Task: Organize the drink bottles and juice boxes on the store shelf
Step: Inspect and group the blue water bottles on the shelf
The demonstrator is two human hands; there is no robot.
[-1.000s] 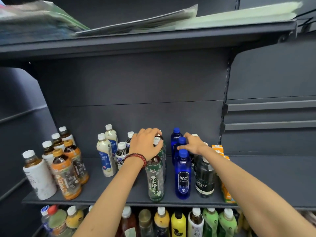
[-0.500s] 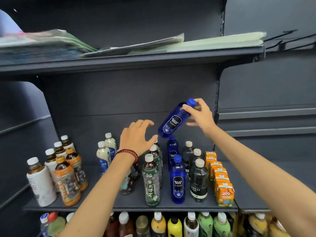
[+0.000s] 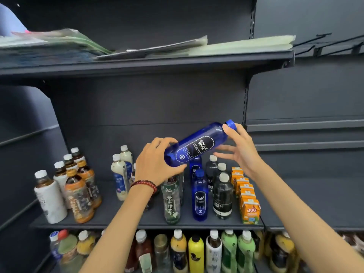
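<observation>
Your left hand (image 3: 155,160) is wrapped round the base of the blue soda bottle (image 3: 197,146): fingers curl over the top and the thumb closes underneath. Your right hand (image 3: 240,148) takes the other end more lightly. Its thumb and forefinger pinch the neck just below the blue cap (image 3: 230,124), and the other fingers are splayed loose beneath the bottle.

The bottle is in the air above the middle shelf (image 3: 137,223), touching nothing but your hands. It lies tilted, cap toward 2 o'clock and base toward 8 o'clock. It is deep translucent blue, with a black label reading BOLSA SODA turned toward you.

At 6 o'clock beneath it, a matching blue bottle (image 3: 200,196) stands upright at the shelf's front, with another behind it. At that one's 3 o'clock stands a row of black bottles (image 3: 222,198), then a row of orange juice boxes (image 3: 249,209). At its 9 o'clock is a green tea bottle (image 3: 172,201), partly behind your left wrist.

Half a second ago your right hand alone held the bottle by the cap end, steeper, with your left hand open over the tea bottles. The left hand has since come up and taken the base, and the bottle lies flatter. A full second ago both hands were down on the caps.
</observation>
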